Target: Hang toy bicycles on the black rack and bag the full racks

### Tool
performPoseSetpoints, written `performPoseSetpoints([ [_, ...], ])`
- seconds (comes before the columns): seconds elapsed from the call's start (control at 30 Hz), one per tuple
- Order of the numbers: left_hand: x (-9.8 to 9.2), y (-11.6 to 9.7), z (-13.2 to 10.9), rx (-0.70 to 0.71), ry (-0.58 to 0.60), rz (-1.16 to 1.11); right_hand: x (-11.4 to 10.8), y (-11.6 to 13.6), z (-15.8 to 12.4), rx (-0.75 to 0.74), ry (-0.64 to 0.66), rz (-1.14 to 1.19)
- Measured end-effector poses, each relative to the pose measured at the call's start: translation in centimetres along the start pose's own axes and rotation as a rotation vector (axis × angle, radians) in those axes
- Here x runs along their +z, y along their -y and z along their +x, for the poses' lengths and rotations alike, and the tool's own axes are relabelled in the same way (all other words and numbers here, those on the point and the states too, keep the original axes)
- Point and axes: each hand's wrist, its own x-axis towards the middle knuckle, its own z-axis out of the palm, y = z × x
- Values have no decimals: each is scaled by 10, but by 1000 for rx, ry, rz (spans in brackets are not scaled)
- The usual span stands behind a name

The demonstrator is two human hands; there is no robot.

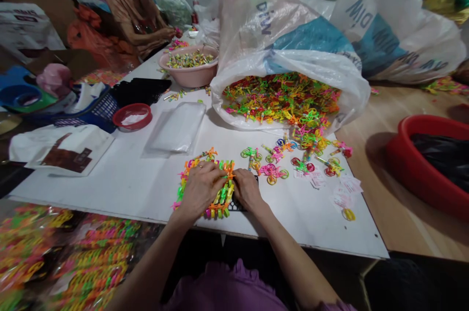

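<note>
My left hand (200,188) lies palm down on a packed block of small neon plastic toy bicycles (223,197) on the white board (139,184), its fingers curled over the top. My right hand (247,188) presses on the block's right end, fingers bent onto a dark tray edge (236,207) under the toys. Loose toy bicycles (273,172) lie just right of my hands. A big clear plastic sack (286,56) spills many more of them toward me.
A pink bowl (190,74) of small parts and a seated person (135,12) are at the far end. A red dish (132,116), a blue basket (98,108), clear bags (178,127), a red tub (414,164) at right, bagged toys (84,257) lower left.
</note>
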Motion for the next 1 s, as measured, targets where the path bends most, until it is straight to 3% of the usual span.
performPoseSetpoints([
  [0.2,-4,5,-2,17,30,-53,-14,-13,-4,-68,-31,169],
  [0.33,-20,17,-6,-13,-8,-67,-32,-28,-1,111,-122,83],
  [0.47,-28,21,-3,-4,35,-52,-41,-29,9,303,-74,-167],
  [0.77,0,-18,15,135,136,-53,-45,-40,31,446,9,-391],
  [1.0,9,-10,14,106,63,-69,-43,-47,58,469,-5,-351],
])
